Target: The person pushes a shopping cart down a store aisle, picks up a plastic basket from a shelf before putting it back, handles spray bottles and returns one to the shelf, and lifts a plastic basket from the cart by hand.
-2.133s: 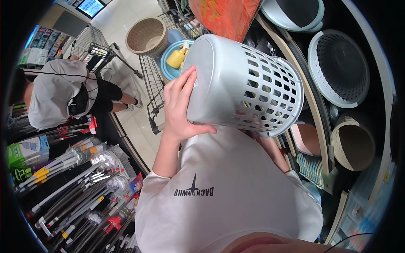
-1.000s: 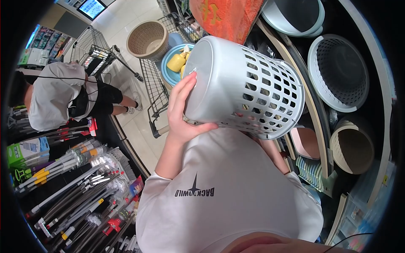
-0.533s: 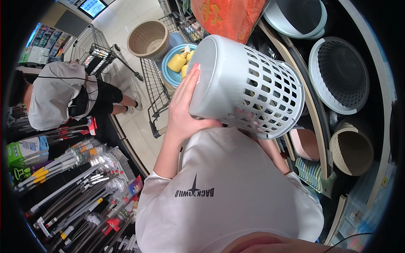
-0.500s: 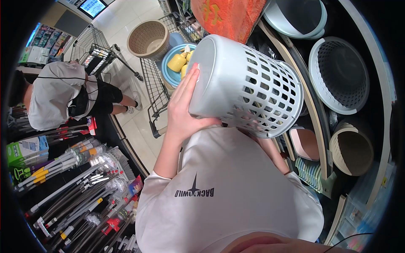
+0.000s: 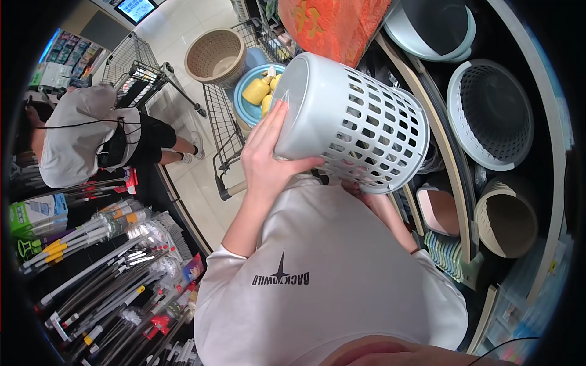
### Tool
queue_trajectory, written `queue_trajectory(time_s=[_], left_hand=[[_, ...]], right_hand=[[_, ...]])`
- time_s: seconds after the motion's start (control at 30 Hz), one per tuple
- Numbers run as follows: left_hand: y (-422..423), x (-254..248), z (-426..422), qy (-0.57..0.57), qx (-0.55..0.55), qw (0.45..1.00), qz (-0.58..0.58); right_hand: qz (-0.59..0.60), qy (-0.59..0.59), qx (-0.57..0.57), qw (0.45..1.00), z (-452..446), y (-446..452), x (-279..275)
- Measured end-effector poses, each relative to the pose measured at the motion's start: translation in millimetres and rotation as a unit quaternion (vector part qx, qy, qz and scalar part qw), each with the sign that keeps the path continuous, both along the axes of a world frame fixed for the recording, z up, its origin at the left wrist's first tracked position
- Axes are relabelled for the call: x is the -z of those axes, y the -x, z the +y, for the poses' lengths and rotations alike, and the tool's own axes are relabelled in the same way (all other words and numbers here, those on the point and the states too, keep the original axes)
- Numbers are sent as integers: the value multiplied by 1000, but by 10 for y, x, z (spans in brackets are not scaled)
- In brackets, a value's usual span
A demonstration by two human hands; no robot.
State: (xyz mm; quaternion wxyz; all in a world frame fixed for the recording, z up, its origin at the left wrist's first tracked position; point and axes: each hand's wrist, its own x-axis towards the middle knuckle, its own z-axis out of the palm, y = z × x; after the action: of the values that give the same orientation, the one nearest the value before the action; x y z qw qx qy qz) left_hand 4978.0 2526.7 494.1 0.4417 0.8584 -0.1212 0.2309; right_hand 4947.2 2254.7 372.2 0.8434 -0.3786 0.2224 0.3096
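looks like steadying the tipped basket (image 5: 345, 119): left hand (image 5: 267, 155) clasps its base, thumb apart; right hand (image 5: 367, 199) half hidden, grip unclear. any turning probably needs both.

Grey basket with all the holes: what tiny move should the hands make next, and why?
Perhaps slowly tip the grey basket so its rim faces up. It's tilted on its side, with the left hand touching its base. The right hand is partly hidden by it, so going gently seems wise.
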Motion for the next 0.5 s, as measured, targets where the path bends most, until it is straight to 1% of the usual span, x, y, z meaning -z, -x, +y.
queue_trajectory(time_s=[0.07, 0.1, 0.17, 0.2, 0.23, 0.27, 0.3, 0.33, 0.37, 0.4, 0.47, 0.5], left_hand=[[30, 14, -25, 8, -33, 999, 17], [47, 22, -32, 8, -33, 999, 17], [81, 45, -44, 48, -52, 997, 28], [96, 60, -58, 48, -51, 997, 28], [116, 80, -83, 75, -46, 996, 11], [132, 103, -108, 101, -41, 994, -7], [145, 135, -135, 101, -42, 994, -6], [158, 172, -164, 101, -27, 994, -41], [172, 210, -180, 101, -12, 992, -76], [182, 249, -185, 101, -13, 992, -74], [191, 306, -192, 157, 63, 973, -155], [184, 215, -188, 158, 62, 974, -153]], right_hand=[[18, 27, -41, 999, 41, -20, -141], [11, 47, -49, 998, 59, -20, -126], [16, 34, -49, 998, 56, -37, -116], [23, 21, -50, 998, 56, -49, -108], [23, 21, -49, 998, 35, -54, -79], [-6, -52, -43, 998, 0, -57, -34], [-34, -125, -37, 991, -2, -63, -42], [-33, -125, -37, 991, 48, -62, -38], [-25, -15, 30, 999, 139, -54, -26], [-17, 95, 96, 991, 193, -51, -31], [-16, 96, 95, 991, 199, -58, -27], [-16, 96, 95, 991, 171, -47, -28]])
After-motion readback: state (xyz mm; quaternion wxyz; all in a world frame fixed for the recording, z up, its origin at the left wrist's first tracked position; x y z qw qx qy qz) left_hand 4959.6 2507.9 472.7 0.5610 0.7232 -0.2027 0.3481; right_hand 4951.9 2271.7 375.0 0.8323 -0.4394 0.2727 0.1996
